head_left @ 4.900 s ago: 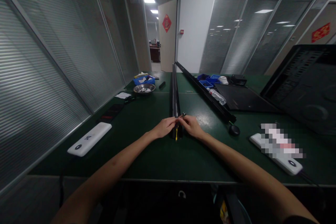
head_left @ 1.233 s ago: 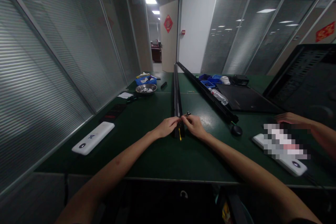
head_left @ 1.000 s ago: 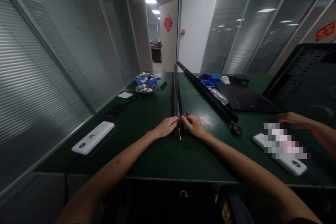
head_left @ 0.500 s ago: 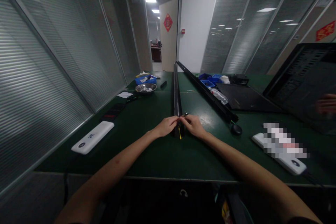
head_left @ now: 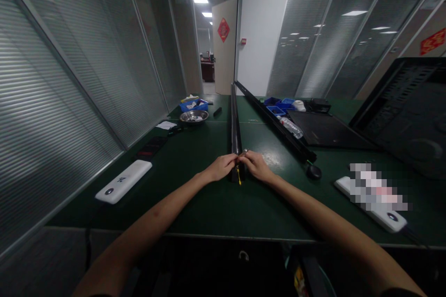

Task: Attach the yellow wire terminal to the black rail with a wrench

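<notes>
A long dark rail (head_left: 234,120) runs away from me over the green table, its near end under my two hands. My left hand (head_left: 223,167) is closed at the rail's left side, fingertips pressed on its top edge. From the right, my right hand (head_left: 257,166) pinches a small shiny metal piece (head_left: 245,151), too small to name, just over the rail. The fingertips of both hands nearly meet and hide the spot between them. A thin yellow cord (head_left: 239,177) hangs out of the rail's near end.
Right of my hands lies a second long black rail (head_left: 278,125), with a black mouse (head_left: 313,171) at its end. White power banks (head_left: 124,182) lie on both sides. Further back are a metal bowl (head_left: 193,117), blue bins (head_left: 275,110) and a plastic bottle (head_left: 291,126).
The shiny piece in my right fingers has tilted slightly. Another hand, seen at the far right by the large black panel, is gone from view. My arms have hardly moved.
</notes>
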`<state>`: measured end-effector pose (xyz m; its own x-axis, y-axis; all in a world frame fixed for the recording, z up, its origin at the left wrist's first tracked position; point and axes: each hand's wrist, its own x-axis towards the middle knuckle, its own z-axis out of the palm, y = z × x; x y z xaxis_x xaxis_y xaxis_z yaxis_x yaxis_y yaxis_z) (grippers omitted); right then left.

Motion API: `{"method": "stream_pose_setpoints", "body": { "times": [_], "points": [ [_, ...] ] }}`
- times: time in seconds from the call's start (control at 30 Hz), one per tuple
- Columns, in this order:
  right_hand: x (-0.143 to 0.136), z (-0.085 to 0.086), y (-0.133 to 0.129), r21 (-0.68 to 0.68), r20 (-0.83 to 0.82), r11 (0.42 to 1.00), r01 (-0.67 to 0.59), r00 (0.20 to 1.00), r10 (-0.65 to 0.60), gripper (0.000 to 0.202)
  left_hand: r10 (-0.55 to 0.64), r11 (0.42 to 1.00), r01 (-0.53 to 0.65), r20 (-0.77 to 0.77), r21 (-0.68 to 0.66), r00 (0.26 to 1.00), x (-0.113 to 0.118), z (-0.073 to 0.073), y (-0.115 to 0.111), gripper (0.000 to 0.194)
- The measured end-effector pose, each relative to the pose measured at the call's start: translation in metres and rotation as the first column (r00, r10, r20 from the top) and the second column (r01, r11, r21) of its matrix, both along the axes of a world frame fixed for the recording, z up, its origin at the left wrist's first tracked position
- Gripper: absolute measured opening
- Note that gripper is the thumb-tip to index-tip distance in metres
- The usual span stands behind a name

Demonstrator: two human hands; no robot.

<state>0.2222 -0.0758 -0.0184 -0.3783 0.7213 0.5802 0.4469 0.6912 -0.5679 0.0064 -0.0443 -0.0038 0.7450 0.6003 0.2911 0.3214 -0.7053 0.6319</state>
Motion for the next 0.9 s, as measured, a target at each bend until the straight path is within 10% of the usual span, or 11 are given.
{"method": "stream_pose_setpoints", "body": {
  "times": [0.9],
  "points": [
    [0.0, -0.011, 0.002, -0.056, -0.072, 0.987, 0.152, 0.985, -0.155, 0.025, 0.01, 1.0, -0.011, -0.018, -0.015, 1.0, 0.001, 0.001, 0.0, 0.028]
  ]
}}
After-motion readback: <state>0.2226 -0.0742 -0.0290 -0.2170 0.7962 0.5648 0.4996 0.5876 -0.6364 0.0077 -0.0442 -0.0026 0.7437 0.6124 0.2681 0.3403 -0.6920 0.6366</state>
